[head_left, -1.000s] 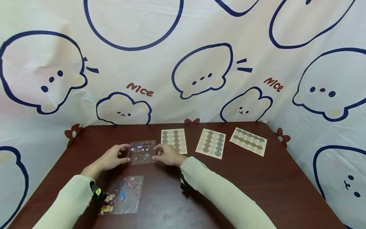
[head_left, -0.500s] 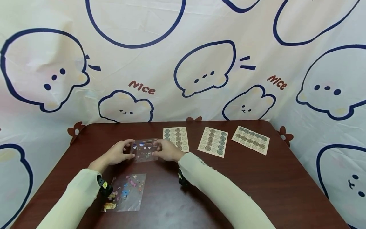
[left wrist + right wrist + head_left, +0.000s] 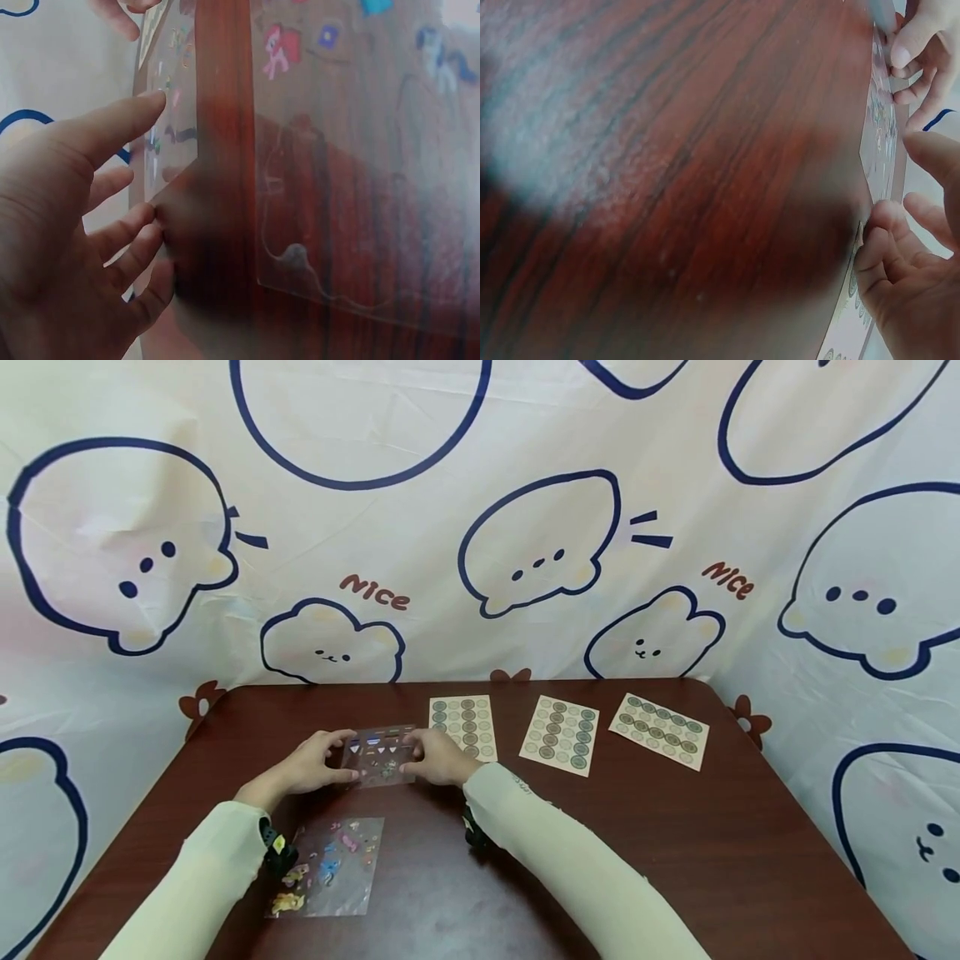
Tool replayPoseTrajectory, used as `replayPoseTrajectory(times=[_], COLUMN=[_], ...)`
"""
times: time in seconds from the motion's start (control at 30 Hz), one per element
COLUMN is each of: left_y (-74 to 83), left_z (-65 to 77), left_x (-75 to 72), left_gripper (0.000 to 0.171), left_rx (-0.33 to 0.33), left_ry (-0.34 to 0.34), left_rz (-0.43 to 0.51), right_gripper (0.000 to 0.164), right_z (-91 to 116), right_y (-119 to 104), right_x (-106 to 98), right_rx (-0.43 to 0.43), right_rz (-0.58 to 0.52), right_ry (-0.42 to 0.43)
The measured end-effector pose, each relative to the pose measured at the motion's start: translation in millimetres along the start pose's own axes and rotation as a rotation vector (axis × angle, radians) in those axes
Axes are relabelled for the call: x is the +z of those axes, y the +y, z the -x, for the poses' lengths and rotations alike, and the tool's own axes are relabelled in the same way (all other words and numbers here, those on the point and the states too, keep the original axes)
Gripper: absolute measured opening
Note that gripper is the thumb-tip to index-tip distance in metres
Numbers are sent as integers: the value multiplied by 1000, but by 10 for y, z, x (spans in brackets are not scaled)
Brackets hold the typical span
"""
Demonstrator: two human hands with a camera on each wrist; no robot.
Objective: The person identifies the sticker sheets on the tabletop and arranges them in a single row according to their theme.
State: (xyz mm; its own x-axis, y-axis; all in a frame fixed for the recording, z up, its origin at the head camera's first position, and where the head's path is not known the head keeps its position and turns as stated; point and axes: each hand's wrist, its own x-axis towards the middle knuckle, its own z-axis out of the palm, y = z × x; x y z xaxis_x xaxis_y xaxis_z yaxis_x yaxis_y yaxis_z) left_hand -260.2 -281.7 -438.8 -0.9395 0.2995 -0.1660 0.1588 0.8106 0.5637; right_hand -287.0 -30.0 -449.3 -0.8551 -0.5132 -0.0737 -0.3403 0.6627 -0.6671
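Sheet (image 3: 382, 758) between fingertips of left hand (image 3: 309, 765) and right hand (image 3: 444, 758) | left's nudged inward over its edge, spread wide | right's at opposite edge, cannot tell if pinching | likely squaring placement

A screened-off tabletop workspace — cartoon-printed cloth (image 3: 540, 427) behind a wooden table (image 3: 750, 843).

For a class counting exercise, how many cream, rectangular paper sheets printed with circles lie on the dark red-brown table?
3: the left sheet, partly behind the bare right hand; the middle sheet; the right sheet; all near the far edge of the table. More could lie hidden underneath.
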Motion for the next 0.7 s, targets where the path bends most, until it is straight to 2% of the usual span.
replayPoseTrajectory(times=[0.27, 0.57, 0.7], left_y=[13, 6, -8], left_z=[-51, -63, -47], left_x=[58, 62, 51], left_gripper=[76, 79, 80], left_rx=[-28, -34, -27], left_ry=[-8, -21, -15], left_rz=[-33, -15, -3], right_gripper=[52, 57, 59], right_z=[-10, -17, -33], right_y=[2, 64, 60], right_x=[-1, 44, 61], right_rx=[25, 34, 41], right_rz=[3, -97, -102], right_ry=[-10, 17, 18])
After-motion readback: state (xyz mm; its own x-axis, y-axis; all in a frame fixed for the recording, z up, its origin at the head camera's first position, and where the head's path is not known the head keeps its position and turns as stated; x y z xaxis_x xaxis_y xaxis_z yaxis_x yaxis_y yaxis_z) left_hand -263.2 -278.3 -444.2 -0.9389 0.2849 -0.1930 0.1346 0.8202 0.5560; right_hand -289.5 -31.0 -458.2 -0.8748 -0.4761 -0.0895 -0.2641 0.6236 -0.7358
